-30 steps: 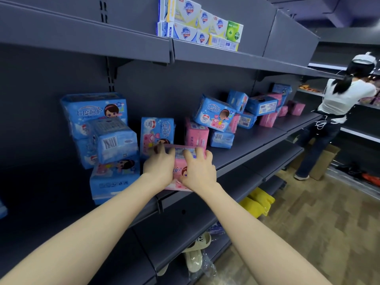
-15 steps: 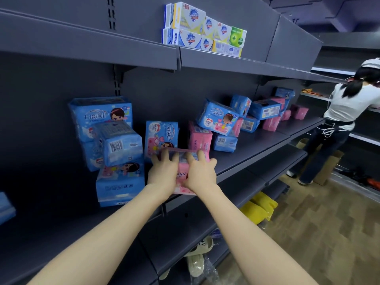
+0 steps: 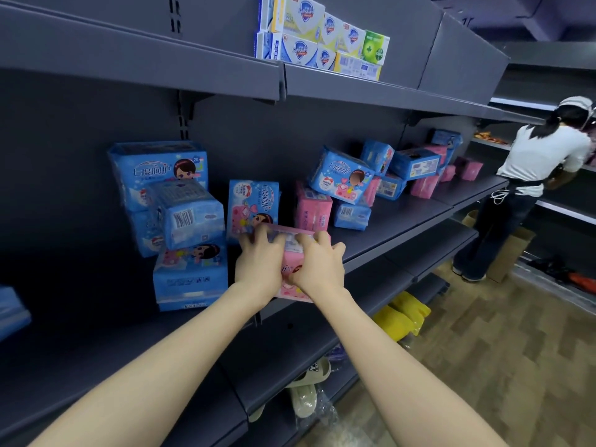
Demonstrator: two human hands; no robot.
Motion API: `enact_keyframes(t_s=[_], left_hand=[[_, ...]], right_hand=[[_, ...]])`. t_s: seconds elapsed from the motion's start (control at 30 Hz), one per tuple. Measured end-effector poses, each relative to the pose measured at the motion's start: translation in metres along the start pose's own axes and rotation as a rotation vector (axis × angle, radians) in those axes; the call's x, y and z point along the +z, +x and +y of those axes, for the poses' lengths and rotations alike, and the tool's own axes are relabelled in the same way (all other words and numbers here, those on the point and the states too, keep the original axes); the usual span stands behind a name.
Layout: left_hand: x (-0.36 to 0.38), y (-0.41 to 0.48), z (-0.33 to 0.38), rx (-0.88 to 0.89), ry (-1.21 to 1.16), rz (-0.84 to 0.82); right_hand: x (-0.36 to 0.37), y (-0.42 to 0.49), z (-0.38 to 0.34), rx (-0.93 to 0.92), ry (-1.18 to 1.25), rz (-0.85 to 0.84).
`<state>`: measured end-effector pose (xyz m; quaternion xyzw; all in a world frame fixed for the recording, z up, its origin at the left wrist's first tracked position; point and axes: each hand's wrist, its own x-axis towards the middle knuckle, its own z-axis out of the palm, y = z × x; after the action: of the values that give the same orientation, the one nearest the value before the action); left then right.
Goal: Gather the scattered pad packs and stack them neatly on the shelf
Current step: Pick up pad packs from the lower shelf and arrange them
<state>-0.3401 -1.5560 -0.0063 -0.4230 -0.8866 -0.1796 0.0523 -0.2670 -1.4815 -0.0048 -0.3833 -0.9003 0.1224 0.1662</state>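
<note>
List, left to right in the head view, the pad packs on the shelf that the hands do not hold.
Blue pack at left edge → pile of blue packs → upright blue-and-pink pack → upright pink pack → tilted blue pack → far pink pack.

I see the left hand [image 3: 259,264] and the right hand [image 3: 317,269] both gripping a flat pink plastic pad pack [image 3: 292,289] at the front edge of the dark grey metal shelf [image 3: 403,227], fingers curled over its far rim. Just beyond the left fingers stands an upright blue-and-pink pad pack [image 3: 253,204]. Left of them rises a stack of blue pad packs [image 3: 190,275]. Just beyond the right fingers stands a small pink pad pack [image 3: 312,209], with a tumbled heap of blue and pink packs [image 3: 342,175] farther right.
</note>
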Motion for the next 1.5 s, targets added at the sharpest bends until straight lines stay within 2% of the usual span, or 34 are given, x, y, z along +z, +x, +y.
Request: enact_keyframes(t_s=[0.3,0.63,1.07,1.5], left_hand=[[-0.028,-0.039,-0.010,0.063,-0.237,0.070],[-0.060,-0.113,-0.030,0.153,-0.356,0.127],[-0.093,-0.228,-0.071,0.153,-0.345,0.170],[-0.144,-0.305,-0.157,0.011,-0.194,0.234]], right_hand=[[-0.021,-0.046,-0.009,0.042,0.087,0.099],[-0.041,-0.131,-0.043,0.050,0.027,0.191],[-0.042,-0.250,-0.092,0.036,0.009,0.272],[-0.010,-0.296,-0.187,-0.162,0.059,0.214]])
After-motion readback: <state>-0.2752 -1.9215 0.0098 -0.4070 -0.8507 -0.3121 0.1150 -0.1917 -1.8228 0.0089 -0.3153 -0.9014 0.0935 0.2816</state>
